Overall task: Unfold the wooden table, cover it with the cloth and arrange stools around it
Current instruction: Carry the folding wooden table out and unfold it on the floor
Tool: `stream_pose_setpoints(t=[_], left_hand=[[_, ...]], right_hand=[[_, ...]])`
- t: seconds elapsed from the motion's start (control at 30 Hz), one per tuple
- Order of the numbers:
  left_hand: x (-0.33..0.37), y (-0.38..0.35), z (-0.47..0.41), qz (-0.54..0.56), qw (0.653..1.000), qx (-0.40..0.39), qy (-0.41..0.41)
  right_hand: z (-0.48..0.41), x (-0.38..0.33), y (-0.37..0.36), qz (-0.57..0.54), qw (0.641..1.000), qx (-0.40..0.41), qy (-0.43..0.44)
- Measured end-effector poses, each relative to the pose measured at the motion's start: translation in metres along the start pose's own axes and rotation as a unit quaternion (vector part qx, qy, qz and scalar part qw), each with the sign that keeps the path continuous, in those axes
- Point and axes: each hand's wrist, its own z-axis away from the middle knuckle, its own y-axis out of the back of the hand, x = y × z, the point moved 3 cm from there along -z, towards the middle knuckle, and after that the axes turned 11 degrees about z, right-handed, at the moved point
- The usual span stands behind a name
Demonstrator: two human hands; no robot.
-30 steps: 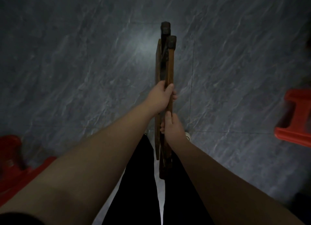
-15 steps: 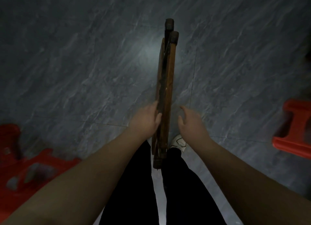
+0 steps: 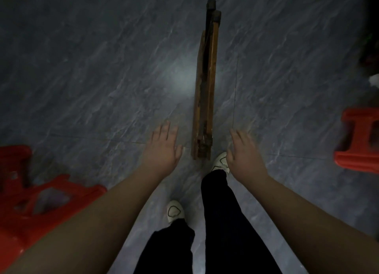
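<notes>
Hands open, fingers spread: left hand (image 3: 163,150) and right hand (image 3: 245,156) flank the folded wooden table (image 3: 205,89) without touching it. Table stands edge-on on grey tiled floor (image 3: 92,68). Red stools (image 3: 361,142) at both sides. No legible writing.

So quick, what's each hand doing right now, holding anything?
Left hand: open, fingers spread, holding nothing, left of the folded wooden table.
Right hand: open, holding nothing, right of the table.
</notes>
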Motion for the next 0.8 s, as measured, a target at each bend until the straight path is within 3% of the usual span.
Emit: stream_pose_setpoints(t=[0.27, 0.47, 0.8], left_hand=[[-0.012, -0.002, 0.095, -0.011, 0.998, 0.037, -0.056], [-0.01, -0.024, 0.119, -0.009, 0.998, 0.039, -0.044], [-0.054, -0.195, 0.013, 0.039, 0.996, 0.047, -0.07]], right_hand=[[0.108, -0.025, -0.006, -0.012, 0.997, 0.072, -0.023], [0.13, -0.018, -0.014, -0.022, 0.995, 0.094, -0.028], [0.035, 0.025, -0.194, -0.131, 0.986, 0.1, -0.01]])
